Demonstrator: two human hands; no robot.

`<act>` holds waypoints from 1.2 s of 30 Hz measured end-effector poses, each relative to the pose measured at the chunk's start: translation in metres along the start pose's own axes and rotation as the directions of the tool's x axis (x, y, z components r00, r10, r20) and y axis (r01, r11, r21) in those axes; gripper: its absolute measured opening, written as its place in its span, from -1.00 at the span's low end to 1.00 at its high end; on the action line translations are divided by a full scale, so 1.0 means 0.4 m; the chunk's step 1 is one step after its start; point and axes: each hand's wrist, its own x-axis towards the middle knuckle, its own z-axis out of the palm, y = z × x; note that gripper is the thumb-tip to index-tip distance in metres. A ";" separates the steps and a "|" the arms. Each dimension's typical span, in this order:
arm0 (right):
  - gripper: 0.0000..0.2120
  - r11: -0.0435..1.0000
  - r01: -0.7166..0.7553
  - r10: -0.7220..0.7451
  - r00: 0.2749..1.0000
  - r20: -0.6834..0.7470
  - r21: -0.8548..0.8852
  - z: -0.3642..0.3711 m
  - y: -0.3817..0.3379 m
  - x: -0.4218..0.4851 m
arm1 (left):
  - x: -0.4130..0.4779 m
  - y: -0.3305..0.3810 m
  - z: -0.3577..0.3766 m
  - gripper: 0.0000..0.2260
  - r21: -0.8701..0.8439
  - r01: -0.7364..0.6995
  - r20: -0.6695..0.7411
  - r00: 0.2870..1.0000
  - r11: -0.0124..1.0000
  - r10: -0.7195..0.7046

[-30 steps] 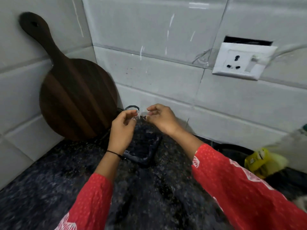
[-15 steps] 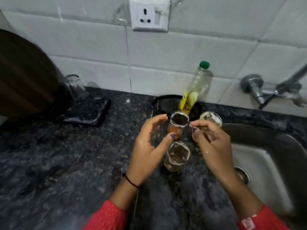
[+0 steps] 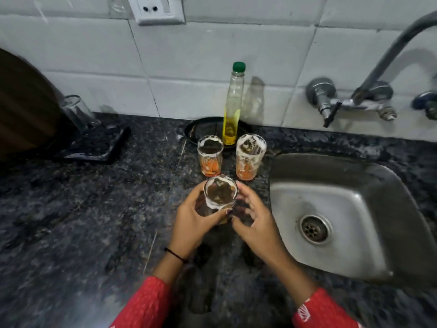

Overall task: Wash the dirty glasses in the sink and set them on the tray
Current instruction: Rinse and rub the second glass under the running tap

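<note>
Three dirty glasses stand on the dark granite counter left of the steel sink (image 3: 354, 192). My left hand (image 3: 191, 223) grips the nearest dirty glass (image 3: 220, 195), fingers curled round its left side. My right hand (image 3: 255, 221) is at the glass's right side with fingers curved toward it; whether it touches is unclear. Behind it stand two more dirty glasses with orange residue, one on the left (image 3: 210, 159) and one on the right (image 3: 250, 157). A clean glass (image 3: 76, 112) stands on the black tray (image 3: 104, 145) at far left.
A soap bottle (image 3: 233, 107) with a green cap stands in a black dish (image 3: 201, 130) by the wall. The tap (image 3: 350, 100) juts from the tiles above the sink. A wooden board (image 3: 23, 107) leans at the left. A wall socket (image 3: 157, 9) is above.
The view swung right from the tray to the sink area. My hands left the clean glass on the tray and came to the nearest dirty glass, which my left hand now grips.
</note>
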 end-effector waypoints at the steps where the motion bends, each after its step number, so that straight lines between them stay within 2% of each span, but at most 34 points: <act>1: -0.33 1.000 0.019 -0.019 1.000 0.004 -0.005 -0.034 -0.005 -0.009 | -0.010 0.023 0.032 -0.46 -0.014 -0.018 0.006 1.000 1.000 0.018; 5: -0.23 0.997 0.079 -0.079 0.996 -0.048 0.004 -0.242 -0.038 -0.053 | -0.035 0.107 0.217 -0.46 -0.085 -0.084 0.106 0.990 0.993 0.093; 10: -0.38 0.995 0.085 -0.071 0.973 -0.220 0.055 -0.483 -0.038 -0.082 | -0.016 0.192 0.459 -0.51 -0.082 -0.140 0.297 0.942 0.987 0.158; 13: -0.45 0.994 0.049 -0.019 0.957 -0.288 0.098 -0.565 -0.023 -0.074 | 0.004 0.211 0.562 -0.46 -0.134 -0.097 0.388 0.911 0.986 0.142; 15: -0.44 0.995 0.057 -0.025 0.941 -0.337 0.084 -0.626 -0.021 -0.060 | 0.027 0.231 0.626 -0.53 -0.176 -0.064 0.413 0.901 0.982 0.133; 17: -0.41 0.995 0.051 -0.017 0.925 -0.380 0.080 -0.663 -0.012 -0.032 | 0.074 0.241 0.662 -0.63 -0.255 0.054 0.360 0.932 0.966 0.043; 19: -0.37 0.996 0.059 -0.024 0.911 -0.411 0.072 -0.683 -0.006 -0.006 | 0.163 0.229 0.685 -0.64 -0.337 0.177 0.219 0.970 0.924 -0.106; 21: -0.33 0.997 0.066 -0.043 0.902 -0.429 0.038 -0.688 0.000 0.016 | 0.259 0.226 0.696 -0.47 -0.286 0.248 0.074 0.969 0.926 -0.236; 23: -0.28 0.998 0.068 -0.060 0.903 -0.426 0.004 -0.694 0.008 0.034 | 0.341 0.236 0.715 -0.42 -0.225 0.347 0.076 0.938 0.910 -0.338; 25: -0.24 0.999 0.049 -0.050 0.911 -0.409 -0.014 -0.699 0.014 0.047 | 0.388 0.269 0.742 -0.59 -0.178 0.399 0.079 0.917 0.899 -0.392; 27: -0.22 0.999 0.022 -0.036 0.916 -0.399 -0.039 -0.701 0.019 0.055 | 0.421 0.283 0.759 -0.62 -0.167 0.415 0.051 0.909 0.894 -0.413; 28: -0.22 0.999 0.008 -0.023 0.917 -0.398 -0.040 -0.702 0.025 0.057 | 0.431 0.290 0.762 -0.61 -0.194 0.442 0.072 0.897 0.876 -0.437; 30: -0.22 0.999 -0.012 -0.001 0.918 -0.397 -0.029 -0.701 0.034 0.058 | 0.448 0.293 0.766 -0.55 -0.240 0.539 0.214 0.840 0.807 -0.498; 33: -0.23 0.999 -0.041 0.026 0.920 -0.390 -0.030 -0.698 0.037 0.059 | 0.461 0.296 0.760 -0.27 -0.305 0.620 0.391 0.774 0.723 -0.499; 36: -0.24 0.997 -0.058 0.037 0.919 -0.393 -0.042 -0.696 0.034 0.061 | 0.472 0.292 0.747 -0.14 -0.426 0.721 0.528 0.689 0.547 -0.496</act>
